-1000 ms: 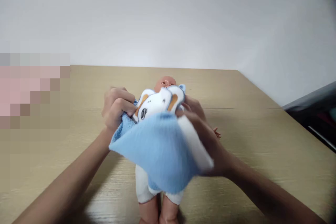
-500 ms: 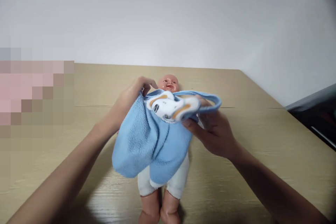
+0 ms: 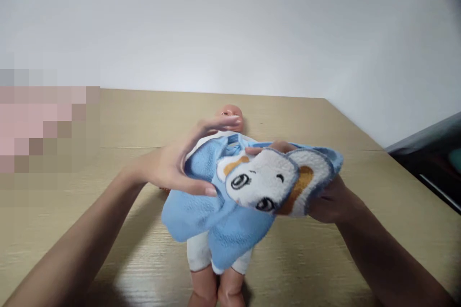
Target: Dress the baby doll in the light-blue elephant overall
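A baby doll (image 3: 211,259) in white clothes lies on its back on the wooden table (image 3: 324,124), head away from me. Over it I hold a light blue fleece garment (image 3: 219,216) with a white and orange cartoon animal face (image 3: 273,184). My right hand (image 3: 329,201) is under the animal-face part and grips it, with fingertips showing at its top edge. My left hand (image 3: 180,168) is at the garment's left side with fingers stretched out and apart, the thumb resting on the blue fleece. The doll's face is partly hidden behind my left fingers.
A white wall stands behind the table's far edge. A blurred pink patch (image 3: 39,124) covers the left side. A dark object (image 3: 432,153) lies beyond the table's right edge.
The animal-face part has swung right and toward me, now facing up. My left hand let go of the garment's top edge and spread its fingers. My right hand moved right beneath the cloth.
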The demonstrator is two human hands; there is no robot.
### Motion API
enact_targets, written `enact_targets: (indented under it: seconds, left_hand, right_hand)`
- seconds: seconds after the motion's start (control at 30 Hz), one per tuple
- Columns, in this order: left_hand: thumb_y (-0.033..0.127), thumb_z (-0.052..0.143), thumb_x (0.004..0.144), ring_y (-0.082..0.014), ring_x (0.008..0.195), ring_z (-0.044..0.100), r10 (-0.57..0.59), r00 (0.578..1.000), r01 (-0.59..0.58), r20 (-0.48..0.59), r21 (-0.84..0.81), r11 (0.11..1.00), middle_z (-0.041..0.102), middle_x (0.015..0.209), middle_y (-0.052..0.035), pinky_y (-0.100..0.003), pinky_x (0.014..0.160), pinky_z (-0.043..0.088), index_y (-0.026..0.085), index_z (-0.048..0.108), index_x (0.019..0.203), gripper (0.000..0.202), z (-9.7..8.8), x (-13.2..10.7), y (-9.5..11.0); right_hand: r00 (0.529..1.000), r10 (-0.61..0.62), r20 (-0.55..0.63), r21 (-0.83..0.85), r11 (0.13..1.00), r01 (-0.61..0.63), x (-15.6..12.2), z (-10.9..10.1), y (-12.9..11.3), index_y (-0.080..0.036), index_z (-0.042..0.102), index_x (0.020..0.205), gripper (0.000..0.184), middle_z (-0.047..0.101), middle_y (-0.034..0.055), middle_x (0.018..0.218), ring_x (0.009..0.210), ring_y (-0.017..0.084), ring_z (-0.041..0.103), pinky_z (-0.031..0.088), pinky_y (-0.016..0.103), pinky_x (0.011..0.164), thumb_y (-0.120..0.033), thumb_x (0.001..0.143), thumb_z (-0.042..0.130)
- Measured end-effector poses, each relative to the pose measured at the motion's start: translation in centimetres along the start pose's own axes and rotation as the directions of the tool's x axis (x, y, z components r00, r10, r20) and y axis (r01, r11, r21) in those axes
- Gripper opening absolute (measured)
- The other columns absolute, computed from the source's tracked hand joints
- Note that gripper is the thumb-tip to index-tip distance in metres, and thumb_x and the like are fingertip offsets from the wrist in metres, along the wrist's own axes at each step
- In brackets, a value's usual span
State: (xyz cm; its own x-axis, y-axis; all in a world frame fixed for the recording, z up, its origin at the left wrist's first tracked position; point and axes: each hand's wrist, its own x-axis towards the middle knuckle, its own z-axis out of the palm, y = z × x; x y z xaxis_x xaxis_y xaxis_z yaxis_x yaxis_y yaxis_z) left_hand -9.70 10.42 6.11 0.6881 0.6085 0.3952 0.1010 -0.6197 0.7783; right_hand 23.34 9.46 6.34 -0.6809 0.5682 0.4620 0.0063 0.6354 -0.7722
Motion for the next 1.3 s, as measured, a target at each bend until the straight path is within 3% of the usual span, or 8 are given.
enact_targets:
  seconds: [0.13, 0.4, 0.53, 0.6, 0.73, 0.93, 1.1, 1.3]
  left_hand:
    - [0.032, 0.101, 0.081, -0.0374, 0.145, 0.069, -0.022, 0.999, 0.019, 0.048, 0.056, 0.998, 0.076, 0.148, -0.0090, -0.055, 0.129, 0.054, 0.039, 0.053, 0.170, 0.101, 2.1, 0.9, 1.3]
    - [0.024, 0.090, 0.092, -0.0276, 0.118, 0.069, -0.062, 0.998, 0.053, 0.013, 0.379, 0.924, 0.073, 0.123, -0.0047, -0.037, 0.102, 0.057, 0.030, 0.078, 0.121, 0.032, 1.2, 0.2, 3.5]
    - [0.025, 0.084, 0.099, -0.0255, 0.107, 0.063, 0.124, 0.989, -0.055, -0.083, 0.569, 0.820, 0.068, 0.120, -0.0080, -0.036, 0.088, 0.055, 0.026, 0.069, 0.105, 0.016, 0.6, -0.3, 4.0]
    - [0.029, 0.080, 0.103, -0.0267, 0.105, 0.061, 0.271, 0.958, -0.139, -0.096, 0.671, 0.728, 0.072, 0.118, -0.0088, -0.041, 0.091, 0.055, 0.026, 0.065, 0.100, 0.016, 0.8, -0.3, 4.0]
    - [0.025, 0.072, 0.107, -0.0251, 0.101, 0.068, 0.433, 0.901, -0.290, 0.015, 0.765, 0.576, 0.085, 0.115, 0.0011, -0.044, 0.092, 0.056, 0.029, 0.064, 0.088, 0.021, 1.5, 0.0, 4.2]
    - [0.012, 0.066, 0.106, -0.0173, 0.069, 0.064, 0.496, 0.832, -0.445, 0.250, 0.834, 0.325, 0.080, 0.087, 0.0034, -0.038, 0.075, 0.055, 0.030, 0.068, 0.087, 0.026, 2.3, 0.3, 5.1]
    - [0.010, 0.058, 0.111, -0.0180, 0.071, 0.057, 0.356, 0.913, -0.345, 0.200, 0.844, 0.410, 0.065, 0.077, 0.0025, -0.039, 0.079, 0.050, 0.023, 0.070, 0.110, 0.018, 2.0, 0.1, 5.3]
    - [0.021, 0.068, 0.108, -0.0189, 0.090, 0.057, 0.127, 0.981, -0.191, 0.146, 0.632, 0.751, 0.066, 0.103, -0.0028, -0.035, 0.085, 0.046, 0.024, 0.070, 0.100, 0.009, 1.4, -0.2, 5.0]
  right_hand:
    - [0.983, 0.016, 0.183, 0.027, 0.999, -0.022, 0.2, -0.7, -0.5, -0.030, 0.078, 0.131, 0.026, 0.080, 0.0075, 0.117, 0.105, 0.027, 0.082, 0.072, 0.040, 0.095, -0.031, 0.106, 0.077]
    - [0.962, 0.066, 0.263, -0.162, 0.986, -0.023, 1.0, -2.9, -2.4, -0.033, 0.083, 0.131, 0.029, 0.083, 0.0046, 0.121, 0.109, 0.027, 0.079, 0.068, 0.038, 0.101, -0.023, 0.104, 0.079]
    - [0.892, 0.318, 0.323, -0.325, 0.922, -0.211, -0.3, -5.8, -2.2, -0.032, 0.085, 0.134, 0.033, 0.086, 0.0050, 0.113, 0.093, 0.028, 0.081, 0.068, 0.036, 0.075, -0.039, 0.102, 0.084]
    - [0.910, 0.374, 0.179, -0.350, 0.889, -0.297, -0.7, -6.3, -2.2, -0.032, 0.084, 0.136, 0.036, 0.085, 0.0072, 0.118, 0.099, 0.030, 0.082, 0.070, 0.039, 0.079, -0.048, 0.104, 0.082]
    - [0.964, 0.162, -0.212, -0.409, 0.881, -0.239, -0.6, -3.8, -2.8, -0.036, 0.071, 0.154, 0.064, 0.079, 0.0079, 0.141, 0.130, 0.036, 0.075, 0.067, 0.047, 0.107, -0.051, 0.096, 0.093]
    - [0.962, 0.235, 0.143, -0.400, 0.902, -0.161, 0.1, 0.2, -3.9, -0.035, 0.061, 0.157, 0.073, 0.080, 0.0013, 0.115, 0.095, 0.022, 0.078, 0.062, 0.032, 0.082, -0.057, 0.095, 0.094]
    - [0.952, 0.255, 0.171, -0.398, 0.902, -0.170, 0.0, 0.5, -4.9, -0.027, 0.070, 0.114, 0.014, 0.071, -0.0056, 0.088, 0.074, 0.011, 0.064, 0.046, 0.024, 0.067, -0.038, 0.111, 0.078]
    - [0.972, 0.005, 0.237, -0.460, 0.881, 0.108, -0.3, 1.7, -6.6, -0.023, 0.062, 0.096, 0.017, 0.070, 0.0008, 0.117, 0.094, 0.013, 0.064, 0.049, 0.027, 0.080, -0.008, 0.101, 0.070]
